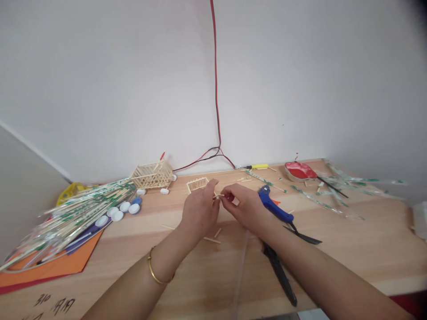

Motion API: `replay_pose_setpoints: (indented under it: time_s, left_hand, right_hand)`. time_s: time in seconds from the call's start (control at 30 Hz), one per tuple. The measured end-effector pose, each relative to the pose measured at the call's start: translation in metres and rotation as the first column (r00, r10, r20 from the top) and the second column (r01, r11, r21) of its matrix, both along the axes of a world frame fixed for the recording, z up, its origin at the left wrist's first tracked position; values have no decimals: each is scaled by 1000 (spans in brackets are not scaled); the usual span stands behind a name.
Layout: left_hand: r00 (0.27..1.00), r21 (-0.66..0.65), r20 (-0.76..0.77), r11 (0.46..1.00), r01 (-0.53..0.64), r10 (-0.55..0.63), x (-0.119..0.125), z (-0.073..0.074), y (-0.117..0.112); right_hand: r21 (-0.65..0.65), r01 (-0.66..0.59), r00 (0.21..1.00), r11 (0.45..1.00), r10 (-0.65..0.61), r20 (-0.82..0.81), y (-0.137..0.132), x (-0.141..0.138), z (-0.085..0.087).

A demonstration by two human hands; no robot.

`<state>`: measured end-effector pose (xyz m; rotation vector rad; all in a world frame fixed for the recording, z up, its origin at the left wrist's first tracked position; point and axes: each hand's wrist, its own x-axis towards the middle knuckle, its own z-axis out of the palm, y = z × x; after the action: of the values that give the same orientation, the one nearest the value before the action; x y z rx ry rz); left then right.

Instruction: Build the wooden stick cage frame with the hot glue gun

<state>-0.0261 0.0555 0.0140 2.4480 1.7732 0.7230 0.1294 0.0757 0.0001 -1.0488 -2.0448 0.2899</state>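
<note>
The left hand [199, 210] and right hand [247, 206] pinch small pale wooden stick pieces [218, 196] just below frame centre, apparently fitting them together; next seems to call for steady alignment.

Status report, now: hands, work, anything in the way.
Left hand and right hand pinching small wooden stick. Little stick frame just beyond left hand. Blue glue gun close beside right hand.

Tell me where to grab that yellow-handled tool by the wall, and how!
Probably by its yellow handle, from above and the near side. It lies lengthwise along the wall, leaving little room behind, and its black part points left, toward the wires.
</note>
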Motion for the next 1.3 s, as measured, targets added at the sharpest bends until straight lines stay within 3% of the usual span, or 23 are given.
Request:
replay_pose_setpoints:
  time_s: [1.3]
  left_hand:
    - [998,-53,-55,999,-14,11,-1,3,1]
  right_hand:
    - [-6,-10,1000,1000,10,8,0,-1,1]
